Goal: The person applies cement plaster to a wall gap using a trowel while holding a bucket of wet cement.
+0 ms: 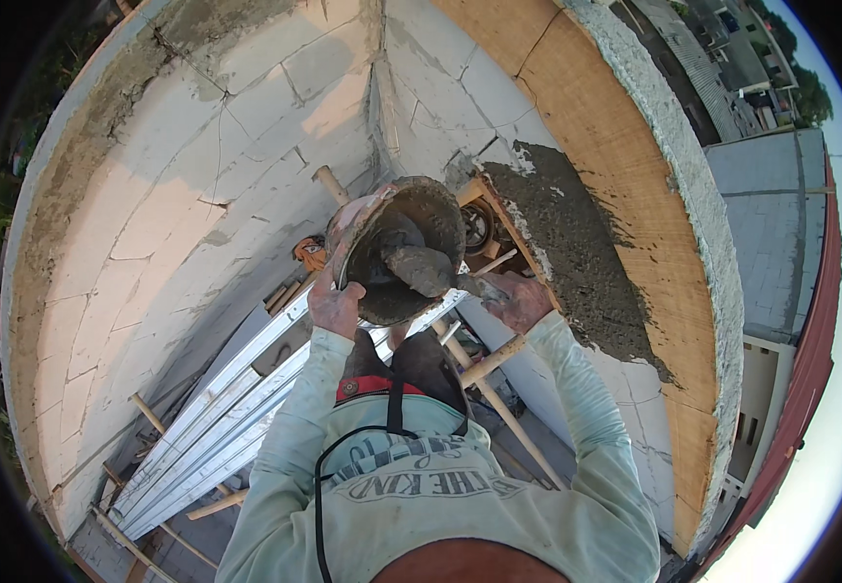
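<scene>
Mostly leftward, the trowel (419,268) points from the right hand (518,303) clasping it into the bucket (434,214) the left hand (334,303) grips.

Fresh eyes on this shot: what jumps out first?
The mortar-smeared bucket in the middle, gripped at the rim by the left hand, with a trowel in the right hand reaching to its mouth. Next, the big dark patch of mortar on the wall to the right. Then the shiny metal lengths slanting across the lower left.
</scene>
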The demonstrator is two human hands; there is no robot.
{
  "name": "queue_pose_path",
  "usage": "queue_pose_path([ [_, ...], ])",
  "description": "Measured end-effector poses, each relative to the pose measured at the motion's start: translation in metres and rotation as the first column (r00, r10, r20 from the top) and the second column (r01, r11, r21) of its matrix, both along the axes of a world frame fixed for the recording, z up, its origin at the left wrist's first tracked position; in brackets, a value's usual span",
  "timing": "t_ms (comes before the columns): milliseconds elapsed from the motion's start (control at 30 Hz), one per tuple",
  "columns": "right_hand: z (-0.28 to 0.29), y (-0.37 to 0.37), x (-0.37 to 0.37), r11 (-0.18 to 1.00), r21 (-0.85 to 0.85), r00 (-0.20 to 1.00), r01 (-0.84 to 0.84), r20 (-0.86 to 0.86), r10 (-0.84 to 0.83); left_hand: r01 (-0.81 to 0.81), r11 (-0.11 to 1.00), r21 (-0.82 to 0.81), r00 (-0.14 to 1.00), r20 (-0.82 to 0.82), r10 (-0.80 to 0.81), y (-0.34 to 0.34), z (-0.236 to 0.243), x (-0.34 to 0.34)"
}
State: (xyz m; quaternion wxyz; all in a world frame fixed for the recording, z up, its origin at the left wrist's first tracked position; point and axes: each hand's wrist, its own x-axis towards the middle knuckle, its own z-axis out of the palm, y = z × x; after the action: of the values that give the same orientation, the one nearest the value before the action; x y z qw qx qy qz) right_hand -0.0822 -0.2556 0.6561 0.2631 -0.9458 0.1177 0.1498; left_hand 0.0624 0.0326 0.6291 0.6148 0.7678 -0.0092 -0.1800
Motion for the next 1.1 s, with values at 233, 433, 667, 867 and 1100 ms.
queue_pose_path([
  [233, 0.055, -0.083, 0.000, 0.833, 0.485, 0.962, 0.266, -0.185, -0.199, -0.033, 0.999, -0.027, 0.995, 0.095, 0.036, -0.025, -0.020, 0.002],
  [433, 0.155, -0.049, -0.056, 0.806, 0.207, 0.783, 0.554, 0.198, -0.589, -0.018, 0.999, 0.027, 0.998, -0.054, 0.019, -0.044, -0.040, -0.005],
  [667, 0.113, -0.016, -0.108, 0.824, 0.048, 0.823, 0.564, 0.039, -0.566, 0.131, 0.975, 0.178, 0.987, -0.113, -0.112, -0.064, -0.038, -0.020],
  [867, 0.032, 0.014, -0.128, 0.892, -0.279, 0.922, 0.356, -0.053, -0.384, 0.172, 0.947, 0.272, 0.984, -0.002, -0.178, -0.063, -0.069, -0.054],
  [1100, 0.004, 0.035, -0.126, 0.890, -0.343, 0.892, 0.302, -0.228, -0.391, 0.289, 0.903, 0.319, 0.957, -0.129, -0.260, -0.044, -0.073, -0.072],
])
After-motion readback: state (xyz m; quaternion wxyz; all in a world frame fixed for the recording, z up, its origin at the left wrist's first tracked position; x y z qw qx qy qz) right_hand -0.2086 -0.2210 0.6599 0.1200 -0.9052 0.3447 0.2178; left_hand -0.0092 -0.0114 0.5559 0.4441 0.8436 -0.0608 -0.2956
